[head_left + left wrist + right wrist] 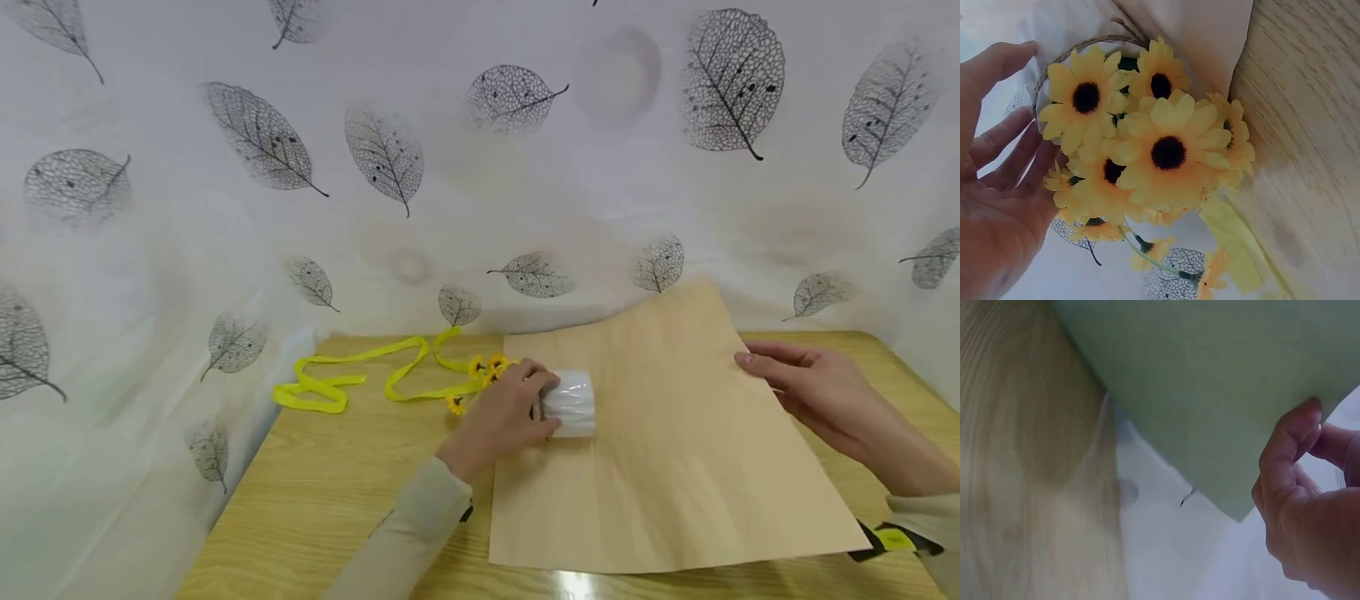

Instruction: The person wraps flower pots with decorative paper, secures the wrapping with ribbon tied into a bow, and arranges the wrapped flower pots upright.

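Observation:
A sheet of brown kraft paper [675, 467] covers the middle of the table, its right side lifted in a curve. On its left part a white vase [576, 404] lies sideways, gripped near the rim by my left hand [504, 412]. Yellow artificial sunflowers [1166, 150] stick out of the vase's mouth, which has twine [1079, 47] around it in the left wrist view. My right hand [832, 400] pinches the paper's raised right edge between thumb and fingers. The right wrist view catches the paper's shaded underside [1210, 419] beside the hand [1304, 494].
A long yellow ribbon [318, 390] lies in loops at the back left of the wooden table [315, 500]. Behind the table hangs a white leaf-patterned cloth [450, 208], close to the paper's raised far corner.

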Available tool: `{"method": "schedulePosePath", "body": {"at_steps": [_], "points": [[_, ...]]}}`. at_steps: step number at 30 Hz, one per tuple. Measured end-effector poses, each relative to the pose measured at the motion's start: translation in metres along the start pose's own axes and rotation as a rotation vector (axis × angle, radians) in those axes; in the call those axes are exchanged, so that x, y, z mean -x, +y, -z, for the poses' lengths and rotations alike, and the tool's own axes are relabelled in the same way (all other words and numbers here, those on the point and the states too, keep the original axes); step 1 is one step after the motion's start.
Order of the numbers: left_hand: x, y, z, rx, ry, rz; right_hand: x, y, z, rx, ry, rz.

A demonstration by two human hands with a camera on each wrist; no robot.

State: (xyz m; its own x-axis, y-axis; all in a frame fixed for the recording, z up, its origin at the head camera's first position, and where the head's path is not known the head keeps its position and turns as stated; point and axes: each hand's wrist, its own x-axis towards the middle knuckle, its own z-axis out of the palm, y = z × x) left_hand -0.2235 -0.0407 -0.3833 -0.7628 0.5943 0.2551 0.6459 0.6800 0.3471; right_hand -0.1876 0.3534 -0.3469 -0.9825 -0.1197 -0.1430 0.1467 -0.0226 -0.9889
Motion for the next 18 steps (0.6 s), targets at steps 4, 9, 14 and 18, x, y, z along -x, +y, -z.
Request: {"method": "schedulePosePath", "body": {"at_steps": [4, 9, 14, 18], "points": [[0.0, -0.001, 0.0, 0.011, -0.004, 0.002, -0.003, -0.012, -0.027, -0.093, -0.019, 0.059], [0.0, -0.002, -0.001, 0.019, -0.006, 0.008, -0.009, -0.026, -0.063, -0.218, -0.071, 0.098], [0.001, -0.003, 0.0, 0.047, 0.001, 0.005, -0.015, -0.034, -0.099, -0.307, -0.127, 0.117], [0.002, -0.007, 0.003, 0.185, 0.08, -0.007, -0.019, -0.039, -0.124, -0.242, -0.093, 0.11]]}}
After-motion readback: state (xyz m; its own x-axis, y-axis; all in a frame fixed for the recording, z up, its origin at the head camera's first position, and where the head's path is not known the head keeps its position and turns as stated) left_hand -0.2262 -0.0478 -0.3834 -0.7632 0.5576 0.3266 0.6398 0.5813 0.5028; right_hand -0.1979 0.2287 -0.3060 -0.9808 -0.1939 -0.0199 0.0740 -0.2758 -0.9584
